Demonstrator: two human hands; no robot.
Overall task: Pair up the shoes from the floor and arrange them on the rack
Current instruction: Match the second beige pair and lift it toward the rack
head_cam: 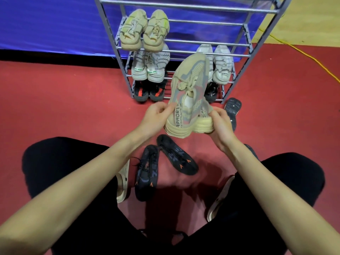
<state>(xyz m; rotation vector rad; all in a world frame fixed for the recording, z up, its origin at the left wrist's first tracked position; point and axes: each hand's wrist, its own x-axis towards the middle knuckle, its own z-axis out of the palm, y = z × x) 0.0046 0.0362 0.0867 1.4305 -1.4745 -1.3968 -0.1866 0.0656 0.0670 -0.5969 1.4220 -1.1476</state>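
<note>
Seated person, head view: a pair of beige-and-grey sneakers (189, 100) held together in the air, heels toward the camera and toes pointing at the shoe rack (237, 74), just in front of its lower tiers. The left hand (156, 116) pinches the heel collar of the left-side shoe between thumb and fingers; the right hand (219, 122) wraps the heel and sole of the right-side shoe, its grip pressed around it. Both forearms reach forward from above the knees, wrists bent inward. Likely hazards: since each hand holds only the heel end, the toes may sag or splay apart and catch a rack bar on insertion; the light collar pinch could slip; the occupied shelves leave limited space, so a neighbouring white pair (219, 65) could be nudged. Two dark sneakers (147, 173) remain on the red floor (73, 100) between the knees.
</note>
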